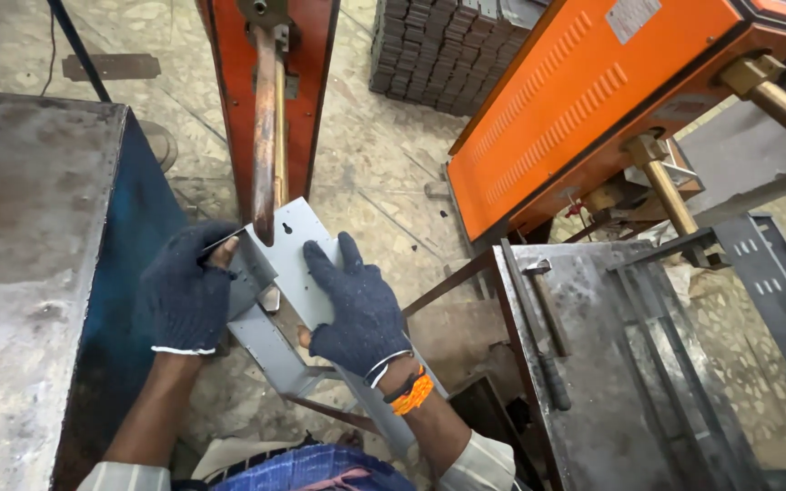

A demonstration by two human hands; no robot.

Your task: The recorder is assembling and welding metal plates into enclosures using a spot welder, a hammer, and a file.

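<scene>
In the head view, both hands in dark knitted gloves hold a grey bent sheet-metal bracket (295,264) under the copper-coloured upper arm (266,127) of an orange spot-welding machine (307,82). The left hand (184,295) has its grip closed around the bracket's left edge; the right hand (357,305) presses flat on its top face. A grey metal worktop (20,273) lies left; a steel worktop (611,364) with a hammer (548,341) lies right.

Dark blue knit gloves, pale grey metal, orange machines

Speckled navy knitted glove on left hand (186,293) and on right hand (357,305), white-edged cuffs; plain light grey folded sheet-metal bracket (295,264); coppery brown welding rod (266,127); bright orange slotted machine housing (575,100); orange thread wristband (413,395); blue checked cloth (307,468); mottled beige stone floor (384,164).
</scene>
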